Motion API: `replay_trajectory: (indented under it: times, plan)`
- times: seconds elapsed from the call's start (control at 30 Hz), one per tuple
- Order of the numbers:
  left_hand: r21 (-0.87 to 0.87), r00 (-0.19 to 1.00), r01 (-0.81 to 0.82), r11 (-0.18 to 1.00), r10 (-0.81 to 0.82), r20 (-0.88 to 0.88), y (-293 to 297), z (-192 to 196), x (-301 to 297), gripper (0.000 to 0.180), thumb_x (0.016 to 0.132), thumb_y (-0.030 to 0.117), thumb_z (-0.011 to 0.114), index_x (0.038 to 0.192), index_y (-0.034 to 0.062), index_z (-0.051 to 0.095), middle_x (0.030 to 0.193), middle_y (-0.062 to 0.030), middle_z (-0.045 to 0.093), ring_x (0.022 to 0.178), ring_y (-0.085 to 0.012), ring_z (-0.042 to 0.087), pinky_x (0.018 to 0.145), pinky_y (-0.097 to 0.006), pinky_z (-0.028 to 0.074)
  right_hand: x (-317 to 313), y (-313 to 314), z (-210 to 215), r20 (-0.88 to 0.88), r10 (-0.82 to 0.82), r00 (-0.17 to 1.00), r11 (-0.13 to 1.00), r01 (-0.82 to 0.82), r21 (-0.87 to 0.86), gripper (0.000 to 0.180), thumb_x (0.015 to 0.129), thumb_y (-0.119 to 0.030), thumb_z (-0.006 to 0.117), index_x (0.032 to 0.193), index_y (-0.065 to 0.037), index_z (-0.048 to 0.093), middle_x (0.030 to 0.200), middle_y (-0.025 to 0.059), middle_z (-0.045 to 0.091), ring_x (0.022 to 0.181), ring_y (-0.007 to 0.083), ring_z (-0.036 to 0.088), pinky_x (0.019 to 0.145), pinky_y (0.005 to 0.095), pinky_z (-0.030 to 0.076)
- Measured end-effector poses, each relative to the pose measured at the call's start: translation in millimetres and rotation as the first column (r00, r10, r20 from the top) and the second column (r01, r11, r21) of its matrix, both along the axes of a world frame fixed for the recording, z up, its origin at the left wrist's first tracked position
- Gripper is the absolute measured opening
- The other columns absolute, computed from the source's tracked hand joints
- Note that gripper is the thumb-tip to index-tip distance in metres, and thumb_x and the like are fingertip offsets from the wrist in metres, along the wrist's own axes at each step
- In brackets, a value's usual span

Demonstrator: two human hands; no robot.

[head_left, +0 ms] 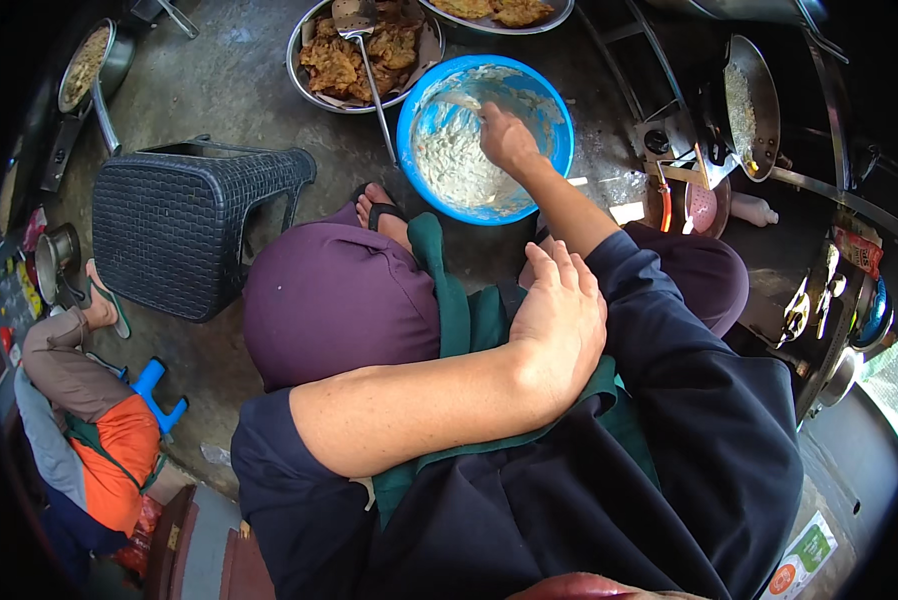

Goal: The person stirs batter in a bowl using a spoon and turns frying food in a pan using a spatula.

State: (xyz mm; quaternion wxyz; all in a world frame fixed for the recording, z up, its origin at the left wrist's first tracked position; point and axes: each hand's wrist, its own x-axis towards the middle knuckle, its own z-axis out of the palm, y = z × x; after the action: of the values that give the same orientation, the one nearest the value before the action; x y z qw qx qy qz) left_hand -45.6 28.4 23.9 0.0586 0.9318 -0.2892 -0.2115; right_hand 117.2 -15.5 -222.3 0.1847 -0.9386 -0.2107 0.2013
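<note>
My right hand (506,138) reaches into a blue basin (405,160) that stands on the floor between my feet. Its fingers are closed on a batter-smeared utensil (459,99), perhaps a spoon; most of it is hidden. Thick, pale batter with green flecks (449,160) covers the bottom and clings to the inner wall. Bent across my lap, my left arm ends with my left hand (561,310) against my right sleeve near the elbow. That hand holds nothing, and its fingers are stretched out.
Beyond the basin, a metal bowl (295,75) holds fried fritters and a slotted turner (371,75). Another fritter bowl (529,28) is behind. A black stool (169,220) stands at left, near a seated person (119,450). A wok (764,110) sits on a stove at right.
</note>
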Motion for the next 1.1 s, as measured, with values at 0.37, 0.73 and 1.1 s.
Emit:
replay_trajectory:
  times: [0.37,0.73,1.1]
  plan:
    - [-0.022,1.000,0.019,1.000,-0.019,-0.003,1.6,4.1,-1.1,0.050,0.091,0.031,0.048,0.127,-0.0028,0.049,0.133,-0.0223,0.047,0.126,-0.0382,0.043,0.098,-0.053,0.038,-6.9,2.4,2.1,0.033,-0.013,0.999,1.000,0.012,0.004,0.030,0.087,-0.012,0.043,0.113,-0.010,0.057,0.107,0.0231,0.061,0.102,0.0401,0.059,0.089,0.0471,0.045]
    - [-0.022,0.999,0.009,1.000,-0.011,-0.053,2.4,5.4,0.2,0.055,0.091,0.037,0.048,0.129,-0.0031,0.047,0.133,-0.0225,0.047,0.127,-0.0379,0.042,0.098,-0.053,0.038,-3.4,-21.7,8.1,0.055,0.136,0.989,0.990,-0.138,0.034,0.026,0.084,-0.016,0.051,0.108,-0.015,0.063,0.103,0.0189,0.064,0.094,0.0367,0.062,0.083,0.0447,0.049]
    - [-0.034,1.000,-0.022,0.999,0.022,-0.008,2.3,1.9,-4.1,0.047,0.091,0.028,0.047,0.128,-0.0016,0.049,0.132,-0.0225,0.048,0.126,-0.0379,0.044,0.098,-0.053,0.038,1.3,-9.4,14.1,-0.019,0.143,0.990,0.983,-0.144,-0.111,0.031,0.084,-0.011,0.045,0.109,-0.015,0.063,0.104,0.0184,0.064,0.101,0.0344,0.060,0.087,0.0436,0.047]
